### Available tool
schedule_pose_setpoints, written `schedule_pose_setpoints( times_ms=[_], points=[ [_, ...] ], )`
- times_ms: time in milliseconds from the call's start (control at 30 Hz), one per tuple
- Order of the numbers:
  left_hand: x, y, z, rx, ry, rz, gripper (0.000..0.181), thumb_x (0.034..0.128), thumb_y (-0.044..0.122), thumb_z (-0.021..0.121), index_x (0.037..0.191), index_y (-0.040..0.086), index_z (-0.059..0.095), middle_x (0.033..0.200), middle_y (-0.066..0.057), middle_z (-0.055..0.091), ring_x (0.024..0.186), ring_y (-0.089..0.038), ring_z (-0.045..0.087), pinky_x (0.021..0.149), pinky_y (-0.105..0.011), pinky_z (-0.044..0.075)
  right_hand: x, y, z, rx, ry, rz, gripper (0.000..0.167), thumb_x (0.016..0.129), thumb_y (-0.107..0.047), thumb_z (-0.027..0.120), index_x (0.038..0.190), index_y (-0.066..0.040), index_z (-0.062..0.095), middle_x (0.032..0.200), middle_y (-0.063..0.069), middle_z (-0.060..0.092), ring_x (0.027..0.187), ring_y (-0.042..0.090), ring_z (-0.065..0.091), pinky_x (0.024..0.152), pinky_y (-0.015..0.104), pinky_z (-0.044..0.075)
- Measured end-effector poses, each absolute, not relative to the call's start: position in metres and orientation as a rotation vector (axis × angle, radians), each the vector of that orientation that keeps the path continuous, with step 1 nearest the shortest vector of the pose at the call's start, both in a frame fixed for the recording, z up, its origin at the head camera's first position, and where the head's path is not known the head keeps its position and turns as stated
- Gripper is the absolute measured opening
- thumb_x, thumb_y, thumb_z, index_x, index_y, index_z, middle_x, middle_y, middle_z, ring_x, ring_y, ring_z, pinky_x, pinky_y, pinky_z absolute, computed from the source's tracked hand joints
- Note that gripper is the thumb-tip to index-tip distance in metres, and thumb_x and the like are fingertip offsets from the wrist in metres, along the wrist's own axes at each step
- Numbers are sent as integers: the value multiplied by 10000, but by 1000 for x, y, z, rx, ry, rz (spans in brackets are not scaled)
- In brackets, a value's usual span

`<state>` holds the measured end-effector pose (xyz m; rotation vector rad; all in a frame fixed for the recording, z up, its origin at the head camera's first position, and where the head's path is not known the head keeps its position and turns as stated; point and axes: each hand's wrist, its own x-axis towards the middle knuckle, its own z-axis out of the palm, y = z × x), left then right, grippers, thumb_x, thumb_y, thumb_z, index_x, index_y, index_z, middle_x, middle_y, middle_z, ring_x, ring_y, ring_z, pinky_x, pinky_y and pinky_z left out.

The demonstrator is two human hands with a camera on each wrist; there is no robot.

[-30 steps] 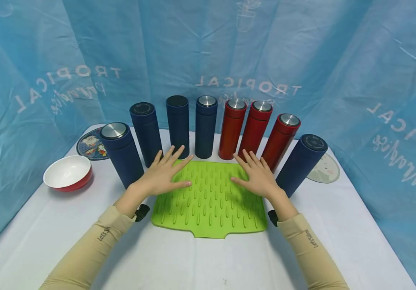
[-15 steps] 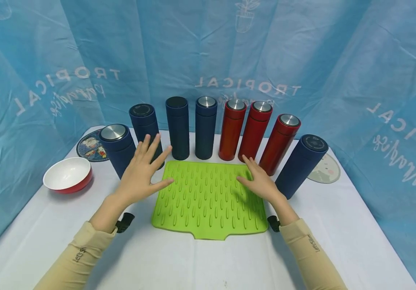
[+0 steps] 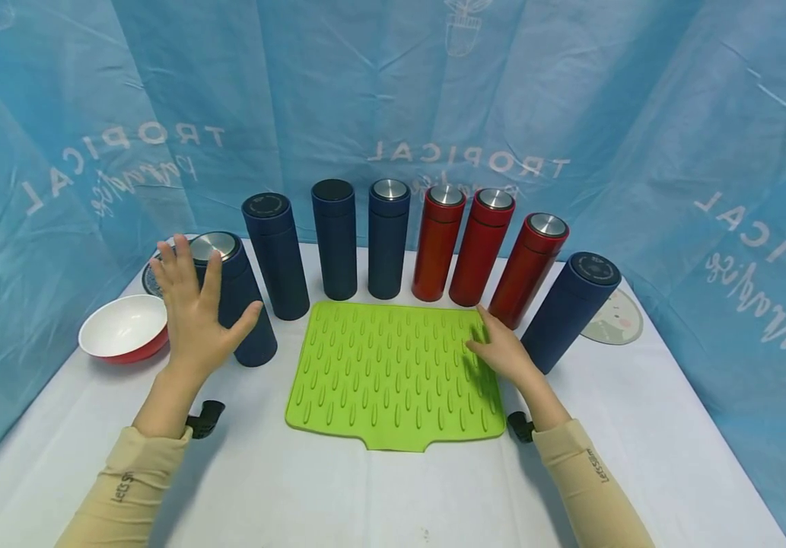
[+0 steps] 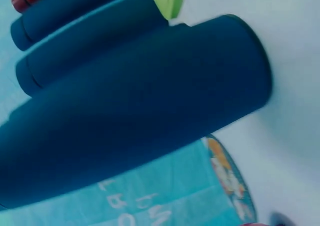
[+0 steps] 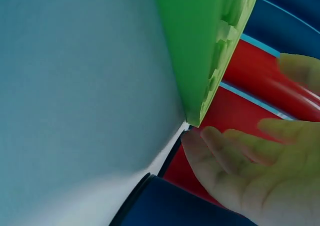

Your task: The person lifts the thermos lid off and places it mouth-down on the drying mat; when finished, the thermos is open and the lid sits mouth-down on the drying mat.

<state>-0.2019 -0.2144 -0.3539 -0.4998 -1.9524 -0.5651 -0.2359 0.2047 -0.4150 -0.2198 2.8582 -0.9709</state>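
Observation:
My left hand [image 3: 194, 327] is raised with its fingers spread, in front of the leftmost dark blue bottle [image 3: 245, 316] and partly over its silver lid; it holds nothing. That bottle [image 4: 140, 96] fills much of the left wrist view. My right hand [image 3: 505, 350] hovers above the right side of the green ribbed mat [image 3: 393, 373], with nothing in its grasp. In the right wrist view, the right hand [image 5: 265, 171] has loosely extended fingers near the mat's edge [image 5: 192, 51] and the red bottles [image 5: 250, 61]. The rightmost blue bottle [image 3: 567, 316] stands beside this hand.
Behind the mat stand several more bottles in an arc, dark blue [image 3: 336, 243] and red [image 3: 437, 247]. A red-and-white bowl [image 3: 125, 323] is at the left. Round mats lie at the far left [image 3: 151, 280] and right [image 3: 615, 318]. A blue curtain [image 3: 393, 76] surrounds the table.
My left hand has moved left from above the mat to the leftmost blue bottle. My right hand has shifted slightly right and down. The bottles and green mat stay in place.

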Motion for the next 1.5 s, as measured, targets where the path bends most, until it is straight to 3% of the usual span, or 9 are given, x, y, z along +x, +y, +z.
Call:
schedule_pose_setpoints(
  times_ms=[233, 367, 433, 600, 700, 1033, 1100, 1300, 1500],
  points=[
    [-205, -226, -368, -412, -2043, -724, 744, 857, 611, 462, 1450, 472, 35, 1547, 86, -61, 1408, -337, -50, 1096, -516, -59, -236, 205, -417, -124, 2854, -848, 763, 845, -95, 611, 1447, 56, 167, 1344, 333, 333, 1205, 438, 400, 954, 529, 367],
    [-206, -229, -376, -386, -2091, -856, 786, 858, 602, 471, 1454, 452, -19, 1551, -59, -89, 1408, -295, -101, 1096, -512, -46, -234, 208, -418, -102, 2843, -784, 721, 828, -33, 580, 1435, 64, 204, 1255, 331, 376, 1021, 386, 489, 834, 475, 429],
    [-206, -230, -378, -366, -2120, -947, 847, 855, 559, 515, 1475, 365, -30, 1542, -104, -113, 1406, -244, -127, 1093, -509, -45, -233, 210, -419, -109, 2831, -744, 674, 823, -4, 534, 1422, 76, 236, 1249, 342, 371, 965, 363, 479, 802, 462, 422],
    [-204, -229, -380, -225, -2217, -1269, 1031, 833, 314, 649, 1461, 176, -157, 1545, -68, -115, 1410, -176, -68, 1106, -497, 0, -232, 213, -421, -113, 2772, -735, 612, 833, 30, 414, 1419, 77, 243, 1362, 376, 268, 1128, 400, 402, 910, 507, 365],
    [-203, -229, -382, -126, -2242, -1436, 1095, 811, 211, 685, 1453, 216, -202, 1548, -59, -66, 1413, -252, 32, 1100, -525, 83, -232, 215, -422, -104, 2753, -736, 620, 842, 32, 403, 1433, 61, 217, 1377, 364, 271, 1163, 401, 383, 929, 507, 353],
    [-211, -235, -395, -5, -2379, -1500, 1193, 754, 203, 751, 1432, 263, -228, 1522, -177, 73, 1342, -428, 215, 1053, -595, 178, -233, 216, -421, -23, 2698, -824, 690, 810, 39, 488, 1449, 8, 231, 1182, 256, 421, 821, 291, 508, 550, 284, 452],
    [-212, -235, -398, 13, -2397, -1486, 1191, 750, 205, 755, 1435, 247, -219, 1500, -208, 130, 1321, -438, 249, 1049, -592, 191, -233, 216, -422, -19, 2698, -833, 666, 839, 0, 502, 1450, -2, 238, 1175, 249, 432, 809, 282, 518, 557, 287, 461],
    [-213, -236, -402, 34, -2414, -1450, 1157, 754, 239, 755, 1446, 243, -172, 1461, -248, 209, 1290, -459, 290, 1030, -602, 219, -233, 216, -424, -39, 2716, -843, 702, 901, -232, 583, 1440, 41, 224, 1292, 295, 390, 1001, 317, 496, 755, 362, 462],
    [-213, -237, -402, 30, -2416, -1431, 1132, 757, 261, 756, 1454, 217, -135, 1468, -250, 208, 1303, -453, 282, 1031, -599, 225, -233, 216, -425, -35, 2722, -827, 744, 878, -237, 618, 1440, 43, 219, 1286, 284, 397, 1000, 309, 498, 765, 359, 463]
  ],
)
